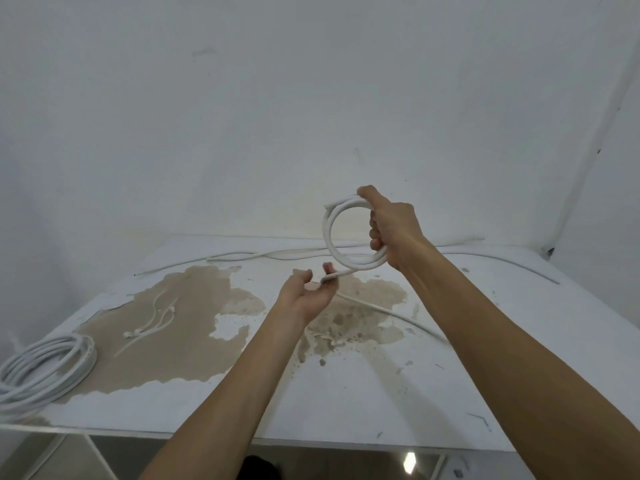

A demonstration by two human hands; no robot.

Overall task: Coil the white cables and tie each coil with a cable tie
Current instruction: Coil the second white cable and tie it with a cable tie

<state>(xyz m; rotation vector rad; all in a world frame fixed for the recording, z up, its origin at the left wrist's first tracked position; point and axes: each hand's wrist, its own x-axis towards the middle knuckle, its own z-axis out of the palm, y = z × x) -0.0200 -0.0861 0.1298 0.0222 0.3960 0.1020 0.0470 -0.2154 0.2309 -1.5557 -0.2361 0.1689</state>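
A small coil of white cable [349,233] was held upright in the air above the desk [346,393], well clear of its surface. The right hand [393,230] was closed around the coil's right side, the thumb laid over the top of the loops and the fingers wrapped through the ring from behind. Two or three turns could be made out in the ring; an exact count could not be told.

From the bottom of the coil the cable's loose run dropped down to the left and passed across the left hand [308,296]. That hand was held palm-up and loosely open below the coil, the cable lying across the fingertips with thumb and fingers curled but not clamped. Beyond the left hand the free length [377,308] trailed down onto the desk and ran off to the right, under the right forearm.

At the desk's near left corner a larger coil [45,368] of white cable lay flat, partly cut off by the picture's edge. A few thin white cable ties [152,323] were scattered on the bare brown patch where the white coating had peeled away — well apart from both hands. Further loose white cables [263,254] were stretched along the back of the desk, close to the wall [242,116].
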